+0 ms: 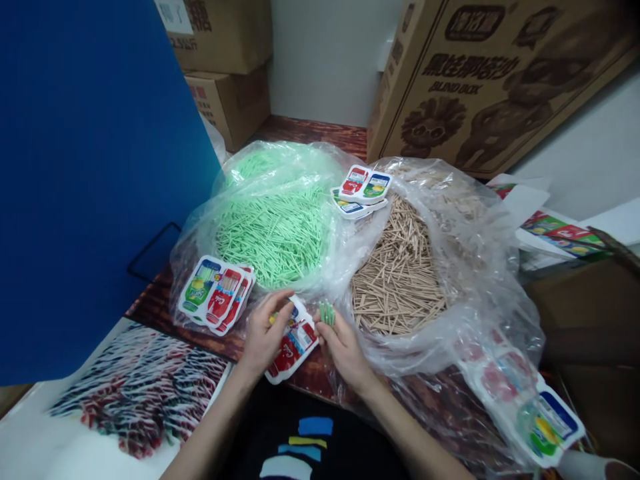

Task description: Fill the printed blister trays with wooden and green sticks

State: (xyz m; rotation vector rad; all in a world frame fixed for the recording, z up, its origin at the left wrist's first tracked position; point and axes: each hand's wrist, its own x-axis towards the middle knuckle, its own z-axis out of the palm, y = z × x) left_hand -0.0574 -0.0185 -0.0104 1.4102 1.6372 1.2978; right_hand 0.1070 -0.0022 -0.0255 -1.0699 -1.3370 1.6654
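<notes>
My left hand (267,332) is closed on a printed pack (295,345) with a red cola panel, tilted above the table's front edge. In my right hand (343,343), the fingers pinch a small bunch of short green sticks (327,313), close to the pack's right edge. Behind my hands lies an open clear bag of green sticks (273,230). To its right, another clear bag holds tan sticks (397,280). A stack of similar packs (216,293) rests left of my left hand. More packs (364,187) sit between the two bags.
A large blue panel (95,180) stands at the left. Cardboard boxes (227,100) are stacked behind, and a big printed carton (465,87) leans at back right. Strips of packs (545,420) lie at lower right under plastic. A white bag of striped wrappers (145,387) is at lower left.
</notes>
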